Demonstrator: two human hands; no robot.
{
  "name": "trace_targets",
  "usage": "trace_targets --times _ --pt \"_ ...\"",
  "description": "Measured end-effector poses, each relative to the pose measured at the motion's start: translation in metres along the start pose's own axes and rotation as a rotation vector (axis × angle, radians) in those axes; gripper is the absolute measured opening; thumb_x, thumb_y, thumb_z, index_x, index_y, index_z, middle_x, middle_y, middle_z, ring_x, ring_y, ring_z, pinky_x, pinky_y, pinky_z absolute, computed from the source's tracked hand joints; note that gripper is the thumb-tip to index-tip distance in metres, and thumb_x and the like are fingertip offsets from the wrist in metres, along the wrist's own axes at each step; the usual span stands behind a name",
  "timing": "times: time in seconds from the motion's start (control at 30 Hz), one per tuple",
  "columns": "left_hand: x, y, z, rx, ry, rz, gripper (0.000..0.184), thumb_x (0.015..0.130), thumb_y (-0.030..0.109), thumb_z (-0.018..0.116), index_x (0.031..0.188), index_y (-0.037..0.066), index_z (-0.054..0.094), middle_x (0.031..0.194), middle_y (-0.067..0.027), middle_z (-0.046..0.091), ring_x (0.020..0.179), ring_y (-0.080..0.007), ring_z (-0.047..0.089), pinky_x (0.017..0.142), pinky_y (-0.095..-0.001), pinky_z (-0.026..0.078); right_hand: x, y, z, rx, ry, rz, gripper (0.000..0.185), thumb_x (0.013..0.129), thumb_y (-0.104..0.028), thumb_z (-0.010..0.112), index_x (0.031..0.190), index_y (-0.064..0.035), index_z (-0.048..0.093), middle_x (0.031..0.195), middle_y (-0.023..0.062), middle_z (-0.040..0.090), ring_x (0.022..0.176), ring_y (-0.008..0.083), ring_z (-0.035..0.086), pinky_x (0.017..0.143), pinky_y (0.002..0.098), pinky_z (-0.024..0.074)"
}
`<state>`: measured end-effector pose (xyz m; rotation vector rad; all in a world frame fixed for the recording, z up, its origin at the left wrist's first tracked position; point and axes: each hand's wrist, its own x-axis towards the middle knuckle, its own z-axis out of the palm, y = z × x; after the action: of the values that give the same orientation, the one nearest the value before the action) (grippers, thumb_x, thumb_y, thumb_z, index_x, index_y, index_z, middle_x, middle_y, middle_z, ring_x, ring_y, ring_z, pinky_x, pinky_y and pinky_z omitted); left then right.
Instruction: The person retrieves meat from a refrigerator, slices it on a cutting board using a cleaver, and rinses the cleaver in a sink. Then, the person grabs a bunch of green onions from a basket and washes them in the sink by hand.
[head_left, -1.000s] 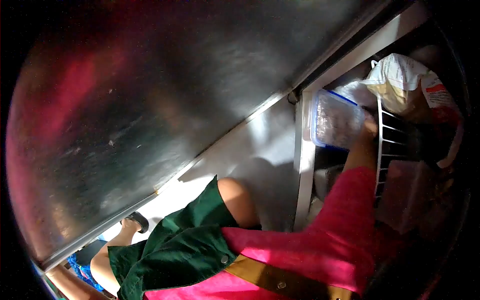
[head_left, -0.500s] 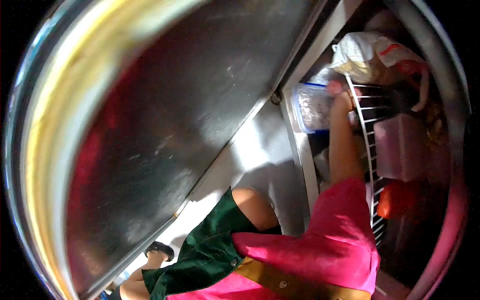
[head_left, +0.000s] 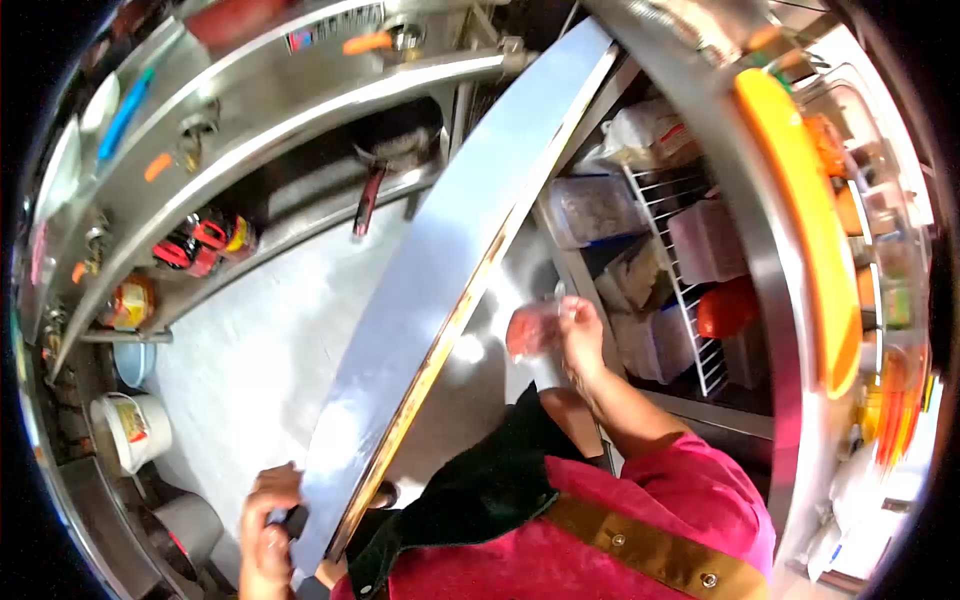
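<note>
My right hand [head_left: 583,335] pinches a small clear plastic bag of reddish meat [head_left: 534,331], held in front of the open fridge. My left hand [head_left: 268,515] is wrapped round the dark handle [head_left: 291,519] at the outer edge of the fridge door [head_left: 420,280]. The door stands swung out between my two hands. Inside the fridge, a lidded clear tub [head_left: 597,210] sits behind my right hand. A white wire rack [head_left: 680,285] stands beside it.
More tubs [head_left: 655,345] and a red-orange item [head_left: 728,308] fill the fridge. A counter with a long orange board [head_left: 805,230] runs along the right. Across the floor are a pan with a handle [head_left: 370,200] on a steel shelf and white buckets [head_left: 132,430].
My right hand has come out of the fridge with the bag of meat. The view has pulled back, and my left hand now shows on the door handle.
</note>
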<state>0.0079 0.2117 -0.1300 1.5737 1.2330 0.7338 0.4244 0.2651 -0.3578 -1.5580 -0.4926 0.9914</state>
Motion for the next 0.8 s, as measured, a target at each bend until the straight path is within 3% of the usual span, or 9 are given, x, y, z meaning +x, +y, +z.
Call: trace_targets --times 0.03,0.1,0.2,0.33,0.37,0.43,0.7,0.77,0.8 --pt "0.006 0.005 0.002 -0.046 -0.038 0.046 0.043 0.089 0.040 0.037 0.096 0.000 0.049 0.094 -0.0175 0.052 0.093 -0.0303 0.049 0.091 -0.0435 0.033 -0.029 -0.036 0.004 0.064 -0.007 0.123 0.012 0.085 -0.005 0.049 0.096 -0.0015 0.049 0.079 0.0048 0.055 0.065 0.0125 0.054 0.058 0.0250 0.0461" --pt "0.007 0.005 -0.004 -0.036 -0.118 0.053 0.047 0.089 0.040 0.035 0.105 -0.002 0.048 0.105 -0.0211 0.049 0.102 -0.0322 0.046 0.092 -0.0401 0.033 -0.064 -0.059 -0.006 -0.002 0.019 0.068 0.016 0.089 -0.018 0.052 0.089 -0.0026 0.052 0.075 0.0028 0.056 0.063 0.0098 0.053 0.055 0.0248 0.0466" --pt "0.009 0.016 -0.001 0.108 -0.169 0.040 0.049 0.090 0.039 0.035 0.111 -0.004 0.046 0.112 -0.0233 0.047 0.108 -0.0314 0.044 0.094 -0.0387 0.032 -0.117 -0.094 -0.023 0.017 0.018 -0.018 0.005 0.075 0.001 0.053 0.078 -0.0037 0.053 0.067 0.0014 0.056 0.058 0.0102 0.054 0.053 0.0255 0.0460" --pt "0.060 0.038 0.065 0.142 -0.317 -0.027 0.045 0.090 0.034 0.038 0.115 -0.003 0.045 0.111 -0.0211 0.048 0.106 -0.0290 0.045 0.092 -0.0374 0.035 -0.177 -0.149 -0.058 0.011 -0.048 0.022 0.004 0.077 -0.002 0.054 0.074 -0.0043 0.053 0.065 -0.0015 0.053 0.059 0.0066 0.050 0.054 0.0224 0.0426" --pt "0.071 0.041 0.091 0.122 -0.376 -0.067 0.044 0.090 0.033 0.038 0.116 -0.002 0.044 0.111 -0.0205 0.048 0.106 -0.0284 0.046 0.092 -0.0371 0.035 -0.188 -0.157 -0.068 -0.078 0.014 -0.011 0.012 0.080 -0.017 0.055 0.074 -0.0060 0.056 0.064 -0.0023 0.051 0.061 0.0063 0.046 0.055 0.0235 0.0399" --pt "0.084 0.042 0.145 0.073 -0.484 -0.183 0.042 0.090 0.030 0.040 0.117 -0.002 0.043 0.111 -0.0194 0.049 0.105 -0.0273 0.046 0.091 -0.0364 0.036 -0.215 -0.209 -0.093 0.009 -0.048 0.048 0.003 0.075 -0.003 0.057 0.076 -0.0046 0.054 0.065 -0.0044 0.050 0.059 0.0046 0.045 0.055 0.0202 0.0395" --pt "0.072 0.020 0.267 -0.304 -0.892 -0.996 0.040 0.090 0.021 0.046 0.124 0.001 0.040 0.110 -0.0148 0.052 0.101 -0.0226 0.049 0.088 -0.0339 0.040 -0.353 -0.288 -0.151 -0.039 0.475 -0.324 0.006 0.072 -0.009 0.060 0.072 -0.0072 0.054 0.066 -0.0017 0.052 0.062 0.0062 0.048 0.057 0.0221 0.0407" --pt "0.052 0.123 0.242 -0.378 -1.151 -0.670 0.044 0.088 0.009 0.049 0.129 0.001 0.035 0.114 -0.0132 0.051 0.102 -0.0194 0.050 0.088 -0.0314 0.042 -0.395 -0.280 -0.148 -0.058 0.700 -0.392 0.008 0.072 -0.009 0.061 0.072 -0.0072 0.054 0.065 -0.0026 0.051 0.061 0.0057 0.046 0.055 0.0213 0.0393" --pt "0.057 0.134 0.247 -0.188 -1.430 -0.183 0.049 0.085 0.001 0.050 0.131 0.001 0.032 0.121 -0.0132 0.049 0.106 -0.0194 0.050 0.090 -0.0311 0.041 -0.420 -0.281 -0.144 -0.050 0.799 -0.391 0.008 0.072 -0.009 0.062 0.072 -0.0072 0.054 0.065 -0.0030 0.050 0.061 0.0054 0.045 0.055 0.0209 0.0386"
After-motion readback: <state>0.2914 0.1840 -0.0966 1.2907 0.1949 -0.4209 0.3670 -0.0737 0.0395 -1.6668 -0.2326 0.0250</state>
